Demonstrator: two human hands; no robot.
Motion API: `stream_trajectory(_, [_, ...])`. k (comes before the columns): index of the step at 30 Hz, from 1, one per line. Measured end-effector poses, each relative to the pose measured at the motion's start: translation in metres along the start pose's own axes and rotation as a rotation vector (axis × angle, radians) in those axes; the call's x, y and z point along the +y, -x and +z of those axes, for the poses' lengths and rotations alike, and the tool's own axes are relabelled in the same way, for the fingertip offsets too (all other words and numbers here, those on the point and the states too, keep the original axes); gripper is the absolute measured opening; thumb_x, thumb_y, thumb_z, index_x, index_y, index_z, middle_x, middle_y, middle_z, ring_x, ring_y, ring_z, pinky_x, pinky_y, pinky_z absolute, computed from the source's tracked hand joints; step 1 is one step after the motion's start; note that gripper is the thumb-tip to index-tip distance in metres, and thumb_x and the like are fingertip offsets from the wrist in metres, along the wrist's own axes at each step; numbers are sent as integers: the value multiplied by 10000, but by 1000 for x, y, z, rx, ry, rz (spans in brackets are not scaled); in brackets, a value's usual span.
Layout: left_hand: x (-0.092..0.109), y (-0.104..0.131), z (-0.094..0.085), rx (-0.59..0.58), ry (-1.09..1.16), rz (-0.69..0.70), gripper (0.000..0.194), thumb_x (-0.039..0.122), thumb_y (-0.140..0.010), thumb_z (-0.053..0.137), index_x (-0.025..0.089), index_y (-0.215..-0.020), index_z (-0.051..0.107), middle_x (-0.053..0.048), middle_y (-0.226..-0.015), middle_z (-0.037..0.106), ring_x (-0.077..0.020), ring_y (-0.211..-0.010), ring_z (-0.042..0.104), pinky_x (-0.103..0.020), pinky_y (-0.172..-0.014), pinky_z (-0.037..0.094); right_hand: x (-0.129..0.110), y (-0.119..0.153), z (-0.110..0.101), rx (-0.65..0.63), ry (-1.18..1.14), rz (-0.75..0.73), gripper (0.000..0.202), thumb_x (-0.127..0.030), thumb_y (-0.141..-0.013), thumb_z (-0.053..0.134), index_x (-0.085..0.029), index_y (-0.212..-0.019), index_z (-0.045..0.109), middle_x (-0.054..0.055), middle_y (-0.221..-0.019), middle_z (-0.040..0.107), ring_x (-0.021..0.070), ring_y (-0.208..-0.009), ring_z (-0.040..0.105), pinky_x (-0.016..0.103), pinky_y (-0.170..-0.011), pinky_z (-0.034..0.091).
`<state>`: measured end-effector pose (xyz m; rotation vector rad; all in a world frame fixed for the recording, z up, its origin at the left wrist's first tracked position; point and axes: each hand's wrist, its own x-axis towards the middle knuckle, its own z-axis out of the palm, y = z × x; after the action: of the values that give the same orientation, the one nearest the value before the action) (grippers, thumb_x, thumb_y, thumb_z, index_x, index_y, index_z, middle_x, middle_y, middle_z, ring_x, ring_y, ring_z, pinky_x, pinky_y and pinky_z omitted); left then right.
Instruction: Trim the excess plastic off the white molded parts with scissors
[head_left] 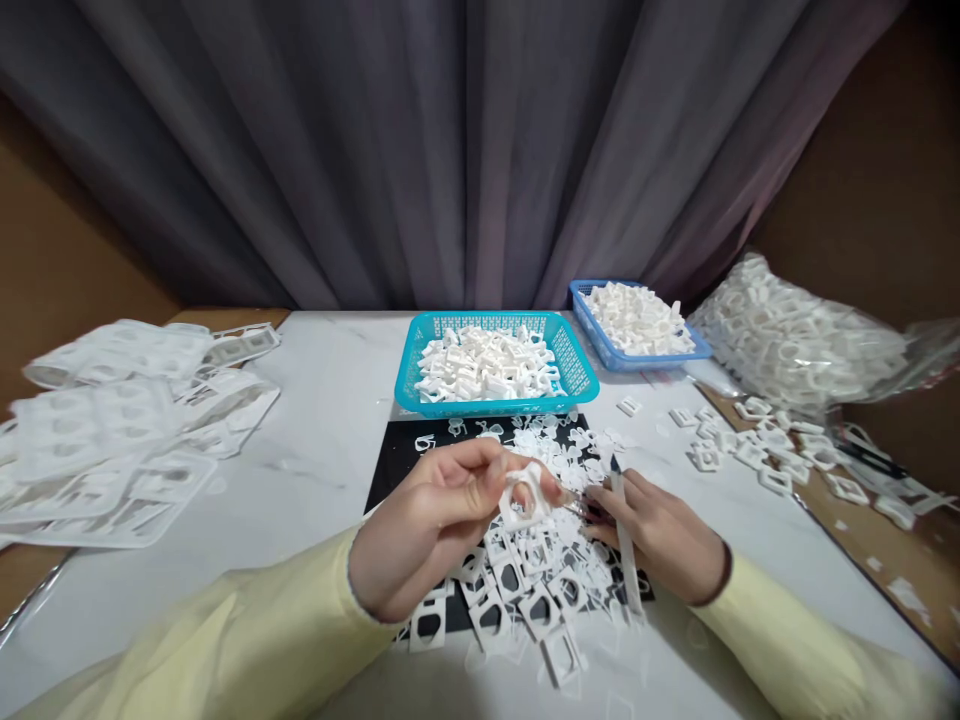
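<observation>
My left hand [431, 520] pinches a white plastic piece [525, 498] with a round hole, raised above the black mat [401, 455]. To its right, my right hand [656, 530] has its fingers bent round a slim white tool [626, 545] with a dark pointed tip that points away from me. Something small and metallic shows at the right fingertips, too indistinct to name. Under and between both hands lies a heap of white pieces [540, 605], with thin white scraps [551, 440] behind them on the mat.
A teal basket [495, 408] and a blue basket [637, 362], both filled with white parts, stand at the back. Sheets of white frames [112, 430] lie at the left. A clear bag [810, 330] of parts and loose pieces [772, 450] are at the right.
</observation>
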<state>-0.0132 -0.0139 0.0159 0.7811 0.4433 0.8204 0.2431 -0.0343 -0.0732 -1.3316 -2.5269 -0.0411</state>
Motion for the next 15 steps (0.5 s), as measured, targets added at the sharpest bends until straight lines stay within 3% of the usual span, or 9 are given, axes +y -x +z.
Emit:
stream_trajectory(4, [0, 1, 1, -46, -16, 42, 166, 189, -858, 535, 131, -760, 656, -64, -831, 695, -143, -825, 608, -234, -768, 408, 1, 0, 10, 10, 6, -33, 248, -258, -935, 362, -151, -911, 583, 95, -733, 585, 218, -708, 553, 328, -591, 470])
stream_trajectory(8, [0, 1, 2, -74, -37, 83, 148, 202, -849, 556, 129, -781, 665, -60, -833, 701, -157, -828, 624, -253, -767, 433, 4, -5, 3, 51, -101, 8, 226, -199, -933, 328, -161, -902, 549, 84, -729, 592, 191, -653, 564, 298, -557, 464])
stream_trajectory(11, [-1, 1, 3, -97, -40, 111, 114, 207, -824, 596, 132, -785, 671, -54, -816, 705, -165, -813, 633, -276, -776, 448, 1, -11, -17, 112, -240, 62, 154, -198, -936, 350, -178, -946, 502, 33, -699, 593, 132, -587, 569, 233, -533, 464])
stream_trajectory(15, [-1, 0, 4, -103, -53, 126, 101, 201, -813, 611, 137, -779, 681, -46, -793, 710, -158, -788, 640, -274, -767, 459, -18, -18, -59, 231, -369, 141, 149, -197, -943, 364, -193, -1027, 488, -22, -617, 554, 100, -527, 553, 195, -509, 463])
